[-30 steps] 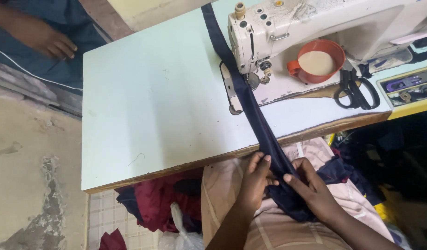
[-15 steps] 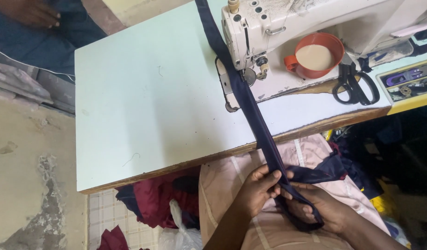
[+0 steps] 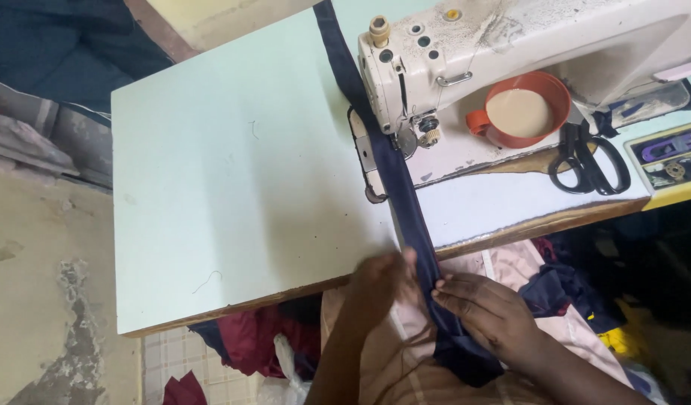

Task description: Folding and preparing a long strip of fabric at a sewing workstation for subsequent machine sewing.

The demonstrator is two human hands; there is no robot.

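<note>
Two hands, left hand (image 3: 383, 289) and right hand (image 3: 484, 311), pinch a dark blue fabric strip (image 3: 405, 202) at the surface's (image 3: 233, 187) near edge. The strip runs under the sewing machine (image 3: 473, 52). They seem to be aligning it; feeding it needs steady tension.

The navy strip (image 3: 405, 202) is soft matt woven cloth. The bench (image 3: 233, 187) has a smooth pale green laminate top, its bare wooden edge worn and chipped. The sewing machine (image 3: 473, 52) is cream enamelled metal, scuffed and dusty. The red cup (image 3: 521, 112) looks like glossy plastic; the scissors (image 3: 589, 161) have black handles.
</note>
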